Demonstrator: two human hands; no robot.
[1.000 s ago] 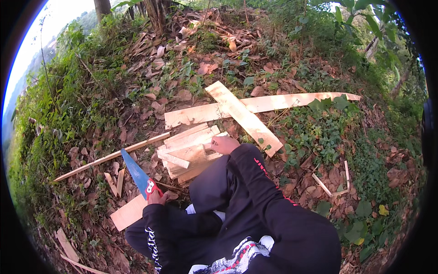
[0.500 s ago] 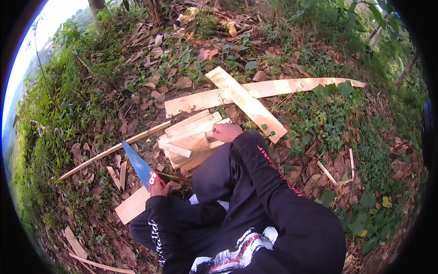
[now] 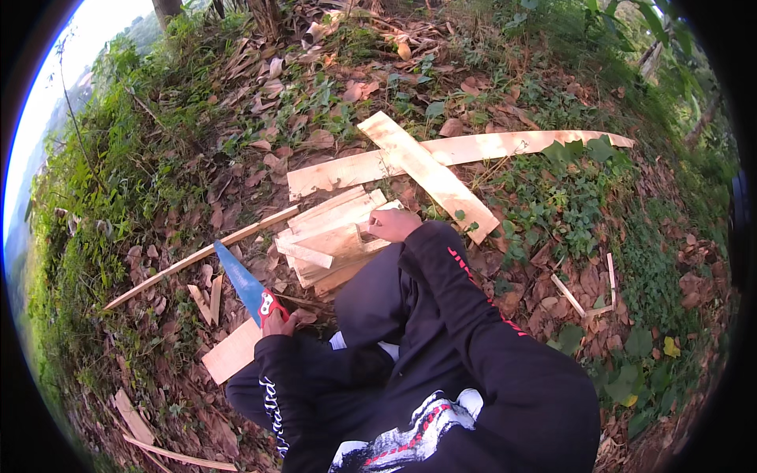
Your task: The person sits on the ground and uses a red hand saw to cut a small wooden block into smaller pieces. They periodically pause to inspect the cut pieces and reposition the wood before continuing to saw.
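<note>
My left hand (image 3: 279, 322) is closed round the red handle of a handsaw (image 3: 243, 279). The saw's blue blade points up and away to the left, over the leaf-covered ground. Just below that hand lies a short flat board (image 3: 234, 352), partly hidden by my sleeve and leg. My right hand (image 3: 393, 224) rests at the right side of a stack of short planks (image 3: 335, 213), its fingers curled together at the end of a notched wooden piece (image 3: 339, 243). Whatever is between those fingertips is too small to tell. A small wooden block (image 3: 304, 254) lies across the stack's near left side.
Beyond the stack, a plank (image 3: 430, 175) lies across a long board (image 3: 520, 145). A thin strip (image 3: 201, 258) stretches out on the left, near two small offcuts (image 3: 208, 300). Narrow sticks (image 3: 569, 296) lie at the right, more scraps (image 3: 134, 418) at lower left. Leaves and plants cover the ground.
</note>
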